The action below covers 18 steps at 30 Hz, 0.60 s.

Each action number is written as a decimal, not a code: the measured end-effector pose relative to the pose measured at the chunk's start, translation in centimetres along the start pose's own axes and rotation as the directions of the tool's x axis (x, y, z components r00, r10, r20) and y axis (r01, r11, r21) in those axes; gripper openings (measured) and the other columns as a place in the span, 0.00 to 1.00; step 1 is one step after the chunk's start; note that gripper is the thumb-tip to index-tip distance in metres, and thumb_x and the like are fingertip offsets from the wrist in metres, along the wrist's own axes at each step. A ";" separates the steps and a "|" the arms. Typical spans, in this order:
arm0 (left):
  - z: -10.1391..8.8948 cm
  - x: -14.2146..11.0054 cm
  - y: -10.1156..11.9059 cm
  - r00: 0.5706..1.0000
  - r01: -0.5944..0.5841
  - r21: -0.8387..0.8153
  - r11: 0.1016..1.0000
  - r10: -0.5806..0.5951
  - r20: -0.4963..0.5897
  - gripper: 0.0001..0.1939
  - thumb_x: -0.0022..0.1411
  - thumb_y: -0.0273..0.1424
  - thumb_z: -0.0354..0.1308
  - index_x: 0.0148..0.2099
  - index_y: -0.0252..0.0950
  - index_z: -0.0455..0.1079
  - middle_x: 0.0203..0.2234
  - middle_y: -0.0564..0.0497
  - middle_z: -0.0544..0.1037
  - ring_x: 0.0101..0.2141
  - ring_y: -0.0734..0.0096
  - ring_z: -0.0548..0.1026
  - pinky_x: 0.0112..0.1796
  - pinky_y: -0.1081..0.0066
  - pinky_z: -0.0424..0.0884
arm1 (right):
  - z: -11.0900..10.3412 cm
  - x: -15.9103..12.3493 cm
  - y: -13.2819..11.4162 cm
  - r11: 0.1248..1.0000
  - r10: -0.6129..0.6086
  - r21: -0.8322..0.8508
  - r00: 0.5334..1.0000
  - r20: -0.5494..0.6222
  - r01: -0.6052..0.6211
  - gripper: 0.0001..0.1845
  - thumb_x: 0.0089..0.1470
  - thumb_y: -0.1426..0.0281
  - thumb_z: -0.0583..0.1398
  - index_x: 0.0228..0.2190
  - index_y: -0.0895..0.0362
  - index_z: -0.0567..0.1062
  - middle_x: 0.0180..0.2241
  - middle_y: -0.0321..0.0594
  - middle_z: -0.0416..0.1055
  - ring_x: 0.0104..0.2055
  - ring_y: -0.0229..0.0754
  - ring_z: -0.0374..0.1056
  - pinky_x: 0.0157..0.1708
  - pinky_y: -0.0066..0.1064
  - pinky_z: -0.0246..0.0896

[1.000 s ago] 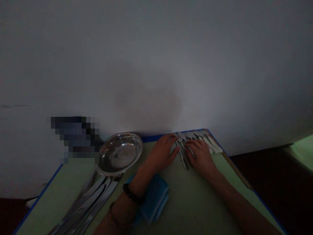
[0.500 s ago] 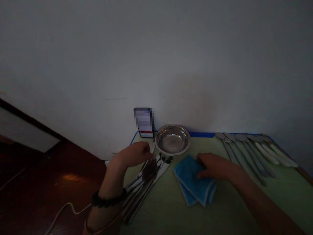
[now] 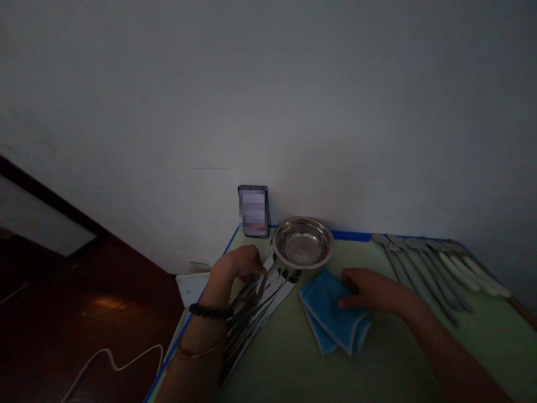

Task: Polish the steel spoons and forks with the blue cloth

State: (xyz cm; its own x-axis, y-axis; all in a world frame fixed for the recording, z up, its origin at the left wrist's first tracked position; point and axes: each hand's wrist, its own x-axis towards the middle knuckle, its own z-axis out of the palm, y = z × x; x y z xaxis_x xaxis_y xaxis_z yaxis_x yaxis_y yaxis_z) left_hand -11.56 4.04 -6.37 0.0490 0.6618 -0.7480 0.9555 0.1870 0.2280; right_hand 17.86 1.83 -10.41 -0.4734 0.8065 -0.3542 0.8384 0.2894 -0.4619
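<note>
Thumb and fingers bent, the right hand (image 3: 369,291) meets a soft, folded blue cloth (image 3: 325,305) with pale edging, right of lower centre; I can't tell if it pinches. At lower centre, slim, smooth metal cutlery (image 3: 280,298) lies beneath the curled left hand (image 3: 241,263), its hold unclear, near a shiny round bowl (image 3: 302,249).

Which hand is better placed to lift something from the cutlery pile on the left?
Probably the left hand: it is right at the pile, while the right hand is farther off, at the cloth.
</note>
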 end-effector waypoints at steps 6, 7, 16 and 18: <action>0.1 0.7 -0.4 0.997 0.004 -0.059 0.998 -0.008 -0.078 0.15 0.62 0.33 0.52 0.50 0.33 0.63 0.44 0.46 0.69 0.40 0.65 0.71 0.39 0.60 0.70 | 0.0 0.0 0.1 1.000 -0.018 0.023 1.000 0.002 0.018 0.17 0.41 0.57 0.61 0.28 0.57 0.69 0.28 0.39 0.70 0.30 0.41 0.65 0.25 0.28 0.53; 0.2 1.0 -0.3 0.994 0.008 -0.053 0.999 -0.014 -0.113 0.15 0.62 0.33 0.52 0.50 0.33 0.63 0.44 0.45 0.69 0.40 0.65 0.71 0.39 0.60 0.70 | 0.0 0.0 0.1 0.999 -0.019 0.027 1.000 0.000 0.019 0.17 0.40 0.57 0.61 0.28 0.57 0.69 0.28 0.39 0.70 0.29 0.41 0.65 0.24 0.28 0.52; 0.7 2.4 0.9 0.923 -0.032 0.067 0.997 0.056 -0.382 0.15 0.62 0.33 0.52 0.50 0.35 0.63 0.45 0.46 0.69 0.42 0.65 0.70 0.40 0.60 0.69 | -0.3 0.1 -0.4 0.987 -0.006 0.159 0.995 -0.095 0.021 0.22 0.43 0.50 0.58 0.26 0.57 0.70 0.26 0.40 0.70 0.27 0.41 0.65 0.24 0.29 0.52; 0.6 2.3 0.8 0.913 -0.061 0.068 0.996 0.083 -0.399 0.15 0.61 0.33 0.52 0.50 0.34 0.63 0.45 0.46 0.69 0.42 0.65 0.70 0.40 0.60 0.69 | -0.3 0.4 -1.0 0.977 0.016 0.212 0.984 -0.176 0.023 0.24 0.49 0.48 0.51 0.25 0.57 0.69 0.24 0.40 0.69 0.26 0.41 0.64 0.25 0.29 0.52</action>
State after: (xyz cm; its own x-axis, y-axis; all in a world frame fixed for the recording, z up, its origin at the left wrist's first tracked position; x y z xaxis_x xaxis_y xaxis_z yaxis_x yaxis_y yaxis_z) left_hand -10.50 5.33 -8.30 0.0081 0.9095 -0.4155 0.9684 0.0965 0.2301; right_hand 16.94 2.01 -9.84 -0.4055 0.8890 -0.2126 0.7511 0.1915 -0.6318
